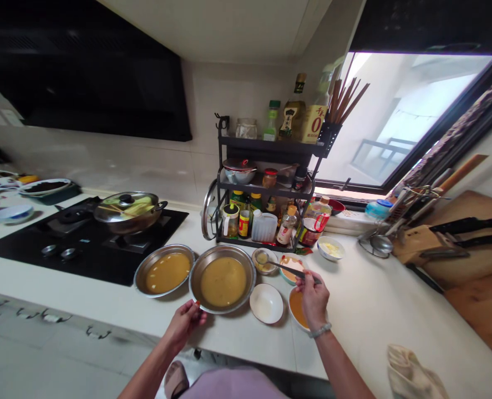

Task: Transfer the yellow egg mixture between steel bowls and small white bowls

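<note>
My left hand (pixel 186 320) grips the near rim of a round metal pan (pixel 222 280) filled with yellow liquid. My right hand (pixel 313 296) is closed on the handle of a spoon (pixel 285 267) whose tip reaches into a small glass bowl (pixel 264 260). Under my right hand sits a bowl of orange sauce (pixel 296 307), partly hidden by it. An empty white bowl (pixel 266 302) lies between the two hands. A second metal pan (pixel 165 270) with yellow liquid stands left of the first.
A black spice rack (pixel 266 188) with bottles stands behind the bowls. On the hob (pixel 83 238) sits a lidded wok (pixel 127 210). A small white bowl (pixel 331 248), a knife block (pixel 424 244) and a wooden board (pixel 478 244) are at right; a cloth (pixel 412 374) lies near the counter edge.
</note>
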Action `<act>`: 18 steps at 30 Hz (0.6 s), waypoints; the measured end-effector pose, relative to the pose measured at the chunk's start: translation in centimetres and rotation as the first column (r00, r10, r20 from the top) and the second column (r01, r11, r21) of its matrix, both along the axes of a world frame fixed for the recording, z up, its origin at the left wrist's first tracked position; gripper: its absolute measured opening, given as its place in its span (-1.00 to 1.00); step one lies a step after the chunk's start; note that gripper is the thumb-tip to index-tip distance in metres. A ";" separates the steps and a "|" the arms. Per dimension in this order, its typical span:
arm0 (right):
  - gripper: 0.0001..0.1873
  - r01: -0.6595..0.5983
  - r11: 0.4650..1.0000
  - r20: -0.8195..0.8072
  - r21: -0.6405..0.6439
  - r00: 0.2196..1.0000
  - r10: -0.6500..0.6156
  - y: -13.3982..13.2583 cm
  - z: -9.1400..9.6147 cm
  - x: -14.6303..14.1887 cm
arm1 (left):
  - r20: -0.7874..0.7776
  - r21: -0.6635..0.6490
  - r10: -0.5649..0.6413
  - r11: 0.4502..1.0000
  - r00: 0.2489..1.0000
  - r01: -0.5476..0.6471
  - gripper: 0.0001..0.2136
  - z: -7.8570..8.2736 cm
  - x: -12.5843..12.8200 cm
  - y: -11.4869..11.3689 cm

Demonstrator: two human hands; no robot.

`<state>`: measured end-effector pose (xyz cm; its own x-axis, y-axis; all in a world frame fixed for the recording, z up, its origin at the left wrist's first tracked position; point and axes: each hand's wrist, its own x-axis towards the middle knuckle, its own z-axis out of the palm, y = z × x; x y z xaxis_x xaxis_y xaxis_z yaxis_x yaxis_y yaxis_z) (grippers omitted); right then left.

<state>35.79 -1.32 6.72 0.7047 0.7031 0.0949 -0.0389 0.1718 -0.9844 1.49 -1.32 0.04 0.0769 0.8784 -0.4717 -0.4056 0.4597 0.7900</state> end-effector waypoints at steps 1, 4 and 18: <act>-0.65 -0.008 1.000 -0.005 0.010 1.000 0.008 -0.1 0.3 -0.2 | -0.002 0.003 0.004 1.000 1.000 -0.004 -0.68 0.0 0.0 0.0; -0.64 -0.036 0.999 -0.028 0.038 0.999 0.037 -0.3 1.2 -1.1 | -0.017 0.006 0.009 1.000 1.000 -0.009 -0.68 -0.2 0.0 0.0; -0.74 -0.456 0.888 0.563 0.062 0.750 0.346 -2.9 0.5 -4.2 | 0.005 0.005 -0.003 1.000 1.000 0.003 -0.61 -0.7 -0.3 0.1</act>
<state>31.62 -4.25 7.19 0.1626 0.8396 0.5184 0.3635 0.4374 -0.8225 1.24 -1.19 -0.66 0.0816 0.8807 -0.4665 -0.4080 0.4566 0.7906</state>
